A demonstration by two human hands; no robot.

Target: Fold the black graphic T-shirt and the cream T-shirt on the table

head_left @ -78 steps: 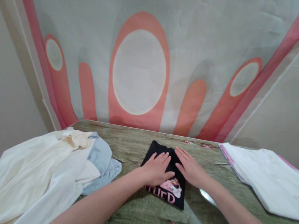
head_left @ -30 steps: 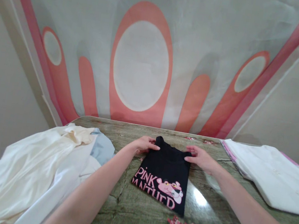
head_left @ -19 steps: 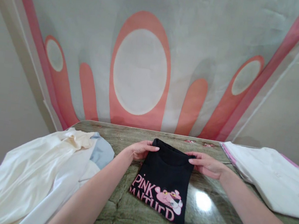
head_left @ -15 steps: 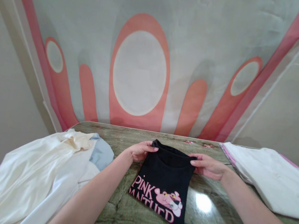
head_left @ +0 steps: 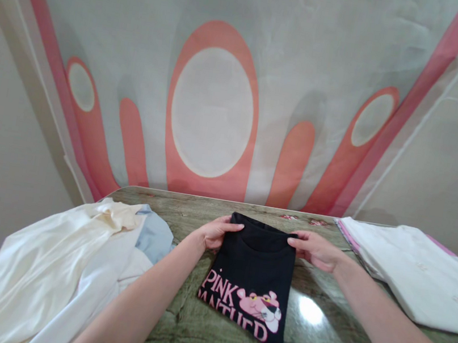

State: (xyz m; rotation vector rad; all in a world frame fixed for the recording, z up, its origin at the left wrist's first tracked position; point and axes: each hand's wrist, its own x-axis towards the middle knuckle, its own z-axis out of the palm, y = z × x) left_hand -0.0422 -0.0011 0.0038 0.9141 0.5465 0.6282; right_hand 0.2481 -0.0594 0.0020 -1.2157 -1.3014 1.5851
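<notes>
A folded black T-shirt (head_left: pixel 257 273) with a pink cartoon panther print lies on the table in front of me, its neckline toward the far edge. My left hand (head_left: pixel 220 232) pinches its far left corner, thumb on top and fingers underneath. At the far right corner, my right hand (head_left: pixel 312 249) grips the fabric the same way. Between the two hands the collar edge is drawn fairly straight. The fingers beneath the cloth are partly hidden.
Left of my forearm is a loose heap of cream, white and light blue clothes (head_left: pixel 56 260). Folded white garments (head_left: pixel 415 274) are stacked on the right, with pink edges showing. The green wood-patterned table (head_left: pixel 176 324) ends at a wall with a pink-and-grey covering (head_left: pixel 203 185).
My right hand has moved slightly inward to the left with its corner of the T-shirt. The collar opening is now flatter and more closed. My left hand has barely moved.
</notes>
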